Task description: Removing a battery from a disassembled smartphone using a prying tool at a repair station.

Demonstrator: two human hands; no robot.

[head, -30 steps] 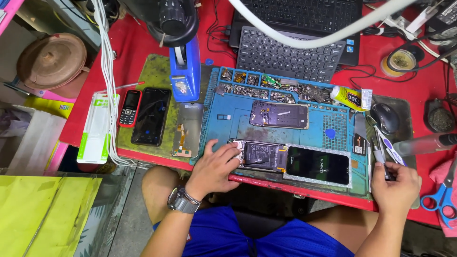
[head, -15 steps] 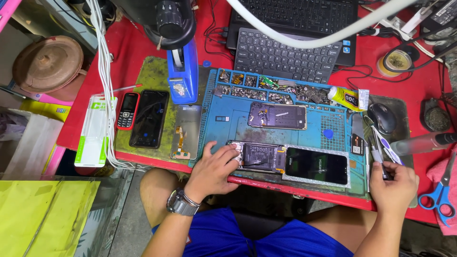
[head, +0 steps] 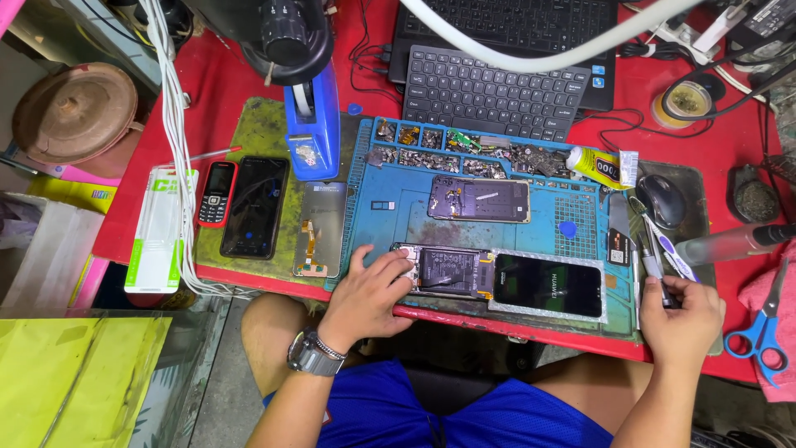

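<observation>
One opened phone [head: 444,271] is lying at the near edge of the blue work mat [head: 390,211], its dark inside showing, with its black screen panel [head: 547,286] just beside it. The left hand [head: 369,294], fingers spread, is pressing on it, probably to steady it. The right hand [head: 684,311] is pinching a thin tool [head: 655,270] among the tools at the mat's right side.

We have a single view, from the camera on our head, looking almost straight down over the near edge of the red counter [head: 232,91]. It sits close enough to fill the frame with the blue work mat [head: 390,220], our lap below, and the keyboard [head: 489,87] at the far, top edge.
</observation>
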